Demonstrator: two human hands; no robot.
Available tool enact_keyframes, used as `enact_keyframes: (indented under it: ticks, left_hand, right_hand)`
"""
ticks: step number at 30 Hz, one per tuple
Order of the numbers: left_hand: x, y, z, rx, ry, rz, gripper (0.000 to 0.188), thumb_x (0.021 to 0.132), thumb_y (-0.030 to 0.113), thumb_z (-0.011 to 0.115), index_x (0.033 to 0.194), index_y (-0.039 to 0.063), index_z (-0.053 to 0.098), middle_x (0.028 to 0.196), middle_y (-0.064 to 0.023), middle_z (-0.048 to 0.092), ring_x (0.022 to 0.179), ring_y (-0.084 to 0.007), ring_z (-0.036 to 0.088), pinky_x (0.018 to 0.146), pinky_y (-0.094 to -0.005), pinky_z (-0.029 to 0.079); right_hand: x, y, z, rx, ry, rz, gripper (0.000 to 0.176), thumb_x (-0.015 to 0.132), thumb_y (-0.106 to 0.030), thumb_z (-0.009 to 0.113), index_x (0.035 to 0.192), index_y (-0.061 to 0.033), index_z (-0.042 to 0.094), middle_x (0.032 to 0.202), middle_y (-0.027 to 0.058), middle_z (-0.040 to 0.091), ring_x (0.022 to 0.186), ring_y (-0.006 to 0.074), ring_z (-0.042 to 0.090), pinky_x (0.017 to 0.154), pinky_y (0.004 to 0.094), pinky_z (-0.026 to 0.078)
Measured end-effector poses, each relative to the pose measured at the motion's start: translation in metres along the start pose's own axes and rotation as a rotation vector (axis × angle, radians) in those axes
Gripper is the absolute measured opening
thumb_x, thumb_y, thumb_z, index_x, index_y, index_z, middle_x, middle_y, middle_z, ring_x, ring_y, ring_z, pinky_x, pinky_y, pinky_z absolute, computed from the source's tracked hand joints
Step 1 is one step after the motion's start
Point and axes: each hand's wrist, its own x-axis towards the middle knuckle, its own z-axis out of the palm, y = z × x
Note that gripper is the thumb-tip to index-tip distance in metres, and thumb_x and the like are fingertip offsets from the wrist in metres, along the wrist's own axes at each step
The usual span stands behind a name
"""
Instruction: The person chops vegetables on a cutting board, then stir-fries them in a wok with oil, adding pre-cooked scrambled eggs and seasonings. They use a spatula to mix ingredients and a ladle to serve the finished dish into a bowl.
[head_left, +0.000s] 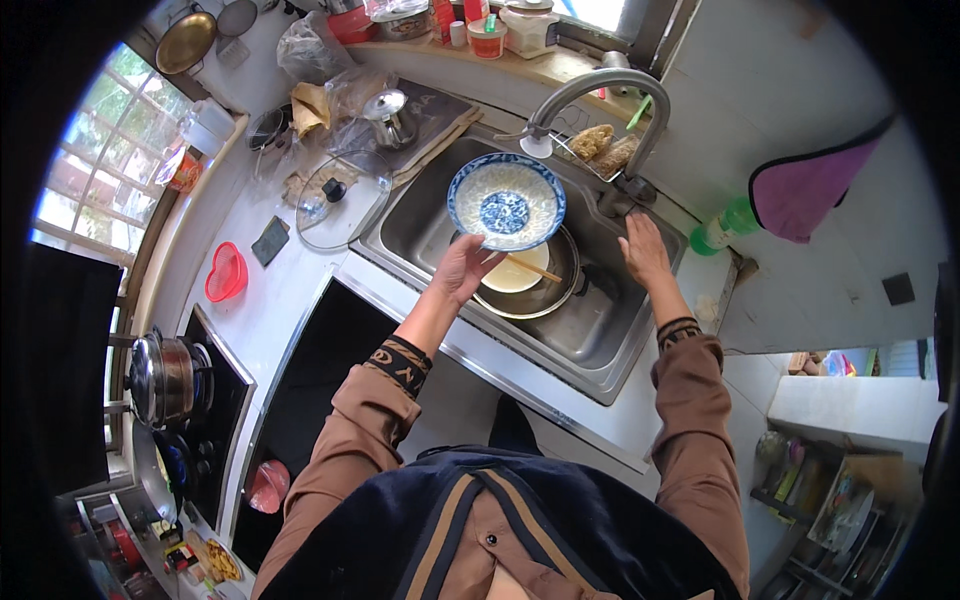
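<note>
My left hand (466, 270) grips the near rim of a blue-and-white patterned bowl (507, 202), held up over the sink with its inside facing me. Below it, a metal pot or basin (525, 306) stands in the stainless steel sink (592, 330). Inside that basin are a pale bowl (514, 281) and wooden chopsticks (536, 268). My right hand (645, 247) is at the sink's right side, just below the base of the curved faucet (660, 112); its fingers are extended and hold nothing visible. Whether the fingertips touch the faucet base, I cannot tell.
A glass lid (345, 199), a green scouring pad (271, 241) and a red heart-shaped basket (226, 271) lie on the left counter. A metal kettle (389, 120) stands behind the sink, a green bottle (724, 227) to its right. A lidded pot (161, 379) sits on the stove.
</note>
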Motion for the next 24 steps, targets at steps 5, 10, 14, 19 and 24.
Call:
enact_keyframes:
  ticks: [5, 10, 14, 19, 24]
  left_hand:
    - [0.012, -0.014, 0.006, -0.013, 0.033, -0.021, 0.039, 0.081, 0.009, 0.060, 0.118, 0.002, 0.049, 0.116, -0.0109, 0.058, 0.108, -0.0241, 0.057, 0.102, -0.0418, 0.046]
    - [0.012, -0.021, 0.008, -0.031, 0.057, -0.022, 0.030, 0.081, 0.008, 0.058, 0.109, 0.003, 0.050, 0.112, -0.0103, 0.057, 0.106, -0.0236, 0.057, 0.100, -0.0425, 0.047]
    - [0.013, -0.024, 0.010, -0.029, 0.062, -0.010, 0.022, 0.082, 0.008, 0.056, 0.103, 0.003, 0.051, 0.109, -0.0100, 0.057, 0.104, -0.0233, 0.057, 0.099, -0.0431, 0.048]
    - [0.014, -0.025, 0.011, -0.024, 0.069, -0.011, 0.024, 0.083, 0.007, 0.055, 0.107, 0.002, 0.050, 0.112, -0.0112, 0.056, 0.105, -0.0240, 0.057, 0.098, -0.0420, 0.049]
    - [0.012, -0.024, 0.012, 0.000, 0.095, -0.001, 0.034, 0.082, 0.006, 0.054, 0.116, -0.001, 0.049, 0.116, -0.0129, 0.056, 0.107, -0.0257, 0.057, 0.099, -0.0412, 0.049]
  right_hand:
    - [-0.015, 0.020, -0.002, -0.069, 0.040, -0.107, 0.054, 0.089, -0.025, 0.055, 0.136, 0.0001, 0.042, 0.140, 0.0164, 0.042, 0.134, 0.0300, 0.034, 0.112, 0.0411, 0.026]
    - [-0.017, 0.013, -0.005, -0.012, 0.034, -0.063, 0.055, 0.088, -0.024, 0.057, 0.136, 0.0005, 0.042, 0.141, 0.0159, 0.040, 0.135, 0.0309, 0.032, 0.110, 0.0413, 0.028]
    - [-0.021, 0.007, -0.007, 0.004, 0.102, -0.076, 0.056, 0.087, -0.024, 0.059, 0.135, 0.0011, 0.043, 0.142, 0.0160, 0.040, 0.135, 0.0320, 0.032, 0.107, 0.0425, 0.030]
    - [-0.025, 0.005, -0.008, -0.012, 0.133, -0.070, 0.058, 0.085, -0.025, 0.061, 0.134, 0.0009, 0.044, 0.142, 0.0152, 0.039, 0.135, 0.0316, 0.032, 0.104, 0.0431, 0.032]
    - [-0.026, 0.003, -0.008, -0.034, 0.133, -0.059, 0.058, 0.084, -0.026, 0.062, 0.133, 0.0002, 0.044, 0.142, 0.0140, 0.039, 0.134, 0.0314, 0.031, 0.104, 0.0428, 0.033]
